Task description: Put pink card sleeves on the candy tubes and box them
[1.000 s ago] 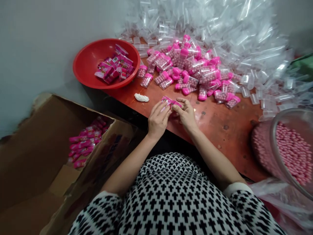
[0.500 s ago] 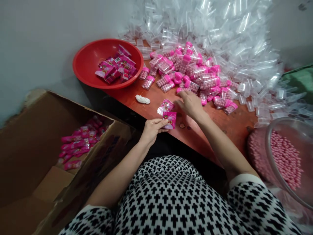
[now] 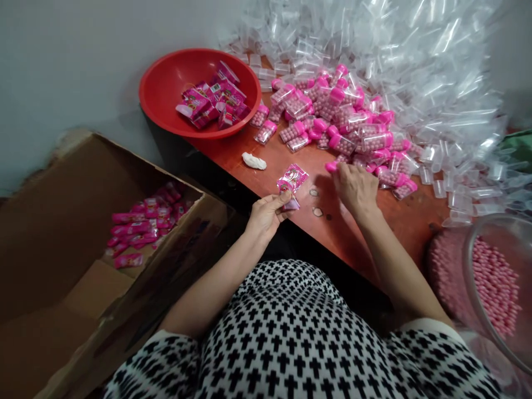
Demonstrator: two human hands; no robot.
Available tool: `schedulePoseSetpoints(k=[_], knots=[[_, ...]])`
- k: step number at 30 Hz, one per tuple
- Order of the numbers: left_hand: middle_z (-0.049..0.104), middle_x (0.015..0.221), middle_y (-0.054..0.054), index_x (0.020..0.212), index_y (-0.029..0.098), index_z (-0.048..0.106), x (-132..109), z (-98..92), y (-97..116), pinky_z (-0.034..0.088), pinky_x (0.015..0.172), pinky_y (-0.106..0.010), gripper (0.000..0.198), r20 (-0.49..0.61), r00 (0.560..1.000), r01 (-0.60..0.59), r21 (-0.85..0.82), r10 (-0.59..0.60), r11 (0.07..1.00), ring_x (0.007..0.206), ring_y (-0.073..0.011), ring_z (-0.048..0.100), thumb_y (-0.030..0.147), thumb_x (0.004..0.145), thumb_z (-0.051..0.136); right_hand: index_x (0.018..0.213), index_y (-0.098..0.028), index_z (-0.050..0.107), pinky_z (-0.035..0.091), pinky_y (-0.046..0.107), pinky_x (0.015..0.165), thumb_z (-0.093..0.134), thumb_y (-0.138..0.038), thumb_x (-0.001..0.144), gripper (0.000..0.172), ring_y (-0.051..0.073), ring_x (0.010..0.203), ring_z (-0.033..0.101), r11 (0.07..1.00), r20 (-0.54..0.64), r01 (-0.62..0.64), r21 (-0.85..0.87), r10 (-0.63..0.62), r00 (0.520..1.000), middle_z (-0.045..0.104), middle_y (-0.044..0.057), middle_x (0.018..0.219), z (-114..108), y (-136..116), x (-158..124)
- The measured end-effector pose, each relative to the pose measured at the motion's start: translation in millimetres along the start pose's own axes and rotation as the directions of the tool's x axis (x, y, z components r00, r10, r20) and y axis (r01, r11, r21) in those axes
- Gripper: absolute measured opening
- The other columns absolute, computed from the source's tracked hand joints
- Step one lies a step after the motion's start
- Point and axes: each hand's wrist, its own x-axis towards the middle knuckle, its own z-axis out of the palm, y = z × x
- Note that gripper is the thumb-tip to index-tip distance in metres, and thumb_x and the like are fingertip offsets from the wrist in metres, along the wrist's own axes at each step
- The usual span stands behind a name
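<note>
My left hand [image 3: 266, 219], at the table's front edge, pinches a small pink printed packet [image 3: 291, 203] between thumb and fingers. The packet is tilted, so only part of its face shows. Just beyond it, more pink packets [image 3: 294, 174] lie on the tabletop. Over the near side of the bottle pile, my right hand [image 3: 356, 185] is closed on a small bottle, whose pink cap [image 3: 331, 166] sticks out to the left of the fingers. The fingers hide the rest of that bottle. Clear bottles with pink caps and pink beads [image 3: 344, 119] lie heaped behind this hand.
A red bowl [image 3: 155, 105] holding pink packets stands at the back left. Below it, a cardboard box [image 3: 89, 282] contains more packets. Empty clear tubes [image 3: 386, 55] are piled at the back. A tub of pink beads [image 3: 494, 282] stands right. A crumpled white scrap [image 3: 254, 161] lies on the table.
My right hand has closed on a pink-capped bottle from the near edge of the pile. The packet in my left hand has tilted from nearly face-on. The view has shifted slightly.
</note>
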Motion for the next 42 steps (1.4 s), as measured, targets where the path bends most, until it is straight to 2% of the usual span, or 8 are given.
schedulePoseSetpoints(k=[5, 10, 12, 15, 18, 26, 34, 42], knots=[[0.067, 0.066, -0.001, 0.073, 0.012, 0.062, 3.9, 8.6, -5.8, 0.056, 0.059, -0.022, 0.022, -0.060, 0.998, -0.011, -0.163, 0.001, 0.987, 0.058, -0.0111, 0.065, 0.020, 0.069, 0.082, 0.127, -0.011, 0.055, 0.043, 0.036, 0.081, 0.041, -0.030, 0.097, 0.038, 0.030, 0.108, 0.055, 0.992, 0.063, 0.110, 0.065, -0.114, 0.992, 0.065, 0.018, 0.120, 10.9, 3.1, -49.7], [0.068, 0.068, 0.000, 0.075, 0.013, 0.061, -1.8, 15.8, -10.8, 0.057, 0.062, -0.023, 0.016, -0.106, 0.994, -0.012, -0.252, -0.015, 0.968, 0.059, -0.0107, 0.065, 0.015, 0.074, 0.078, 0.108, -0.013, 0.062, 0.048, 0.038, 0.074, 0.055, -0.032, 0.089, 0.028, 0.028, 0.091, 0.062, 0.913, 0.105, -0.114, 0.391, 0.079, 0.991, 0.067, 0.016, 0.104, 11.6, 6.1, -60.7], [0.067, 0.067, 0.001, 0.075, 0.013, 0.061, -4.5, 18.1, -12.9, 0.057, 0.064, -0.023, 0.016, -0.110, 0.994, -0.026, -0.287, -0.006, 0.958, 0.060, -0.0103, 0.066, 0.013, 0.075, 0.077, 0.096, -0.016, 0.061, 0.050, 0.034, 0.064, 0.060, -0.040, 0.086, 0.026, 0.023, 0.074, 0.063, 0.685, 0.163, -0.214, 0.697, 0.139, 0.977, 0.068, 0.010, 0.087, 4.3, -2.6, -70.1], [0.068, 0.069, 0.001, 0.076, 0.013, 0.061, -7.4, 21.7, -16.4, 0.057, 0.068, -0.024, 0.016, -0.109, 0.994, -0.032, -0.319, -0.003, 0.947, 0.062, -0.0107, 0.067, 0.013, 0.074, 0.077, 0.095, -0.020, 0.051, 0.047, 0.026, 0.044, 0.059, -0.053, 0.084, 0.035, 0.015, 0.050, 0.059, 0.118, 0.318, -0.330, 0.936, 0.112, 0.941, 0.064, -0.001, 0.068, -9.5, -28.4, -93.2], [0.068, 0.070, 0.000, 0.076, 0.013, 0.062, -10.0, 26.8, -20.6, 0.057, 0.069, -0.025, 0.015, -0.078, 0.997, -0.017, -0.332, -0.010, 0.943, 0.064, -0.0120, 0.067, 0.014, 0.076, 0.077, 0.097, -0.021, 0.047, 0.045, 0.020, 0.036, 0.063, -0.053, 0.081, 0.039, 0.010, 0.042, 0.057, -0.133, 0.352, -0.338, 0.932, 0.100, 0.931, 0.063, -0.005, 0.066, -17.9, -56.0, -111.7], [0.065, 0.065, -0.001, 0.071, 0.012, 0.060, -19.4, 39.4, -27.6, 0.052, 0.061, -0.020, 0.023, 0.020, 0.999, 0.043, -0.247, -0.039, 0.968, 0.056, -0.0092, 0.061, 0.025, 0.075, 0.079, 0.096, -0.021, 0.047, 0.048, 0.017, 0.034, 0.068, -0.047, 0.079, 0.037, 0.008, 0.039, 0.056, -0.211, 0.332, -0.292, 0.933, 0.187, 0.925, 0.058, -0.010, 0.058, -8.1, -76.7, -109.7], [0.059, 0.057, 0.002, 0.066, 0.013, 0.055, -19.8, 35.1, -23.8, 0.045, 0.049, -0.020, 0.040, 0.133, 0.990, -0.038, -0.054, 0.044, 0.998, 0.047, -0.0082, 0.054, 0.037, 0.062, 0.087, 0.087, -0.020, 0.048, 0.045, 0.015, 0.034, 0.070, -0.047, 0.078, 0.036, 0.007, 0.041, 0.057, -0.337, 0.341, -0.305, 0.891, 0.053, 0.938, 0.063, -0.008, 0.061, -3.8, -74.2, -105.6], [0.062, 0.058, -0.001, 0.069, 0.012, 0.064, -15.3, 27.6, -24.5, 0.042, 0.045, -0.021, 0.041, 0.290, 0.952, -0.142, 0.126, 0.100, 0.982, 0.048, -0.0099, 0.055, 0.038, 0.053, 0.090, 0.088, -0.021, 0.051, 0.047, 0.015, 0.038, 0.070, -0.043, 0.080, 0.030, 0.006, 0.043, 0.056, -0.158, 0.236, -0.205, 0.966, 0.212, 0.948, 0.055, -0.010, 0.060, -1.0, -73.4, -105.2]])
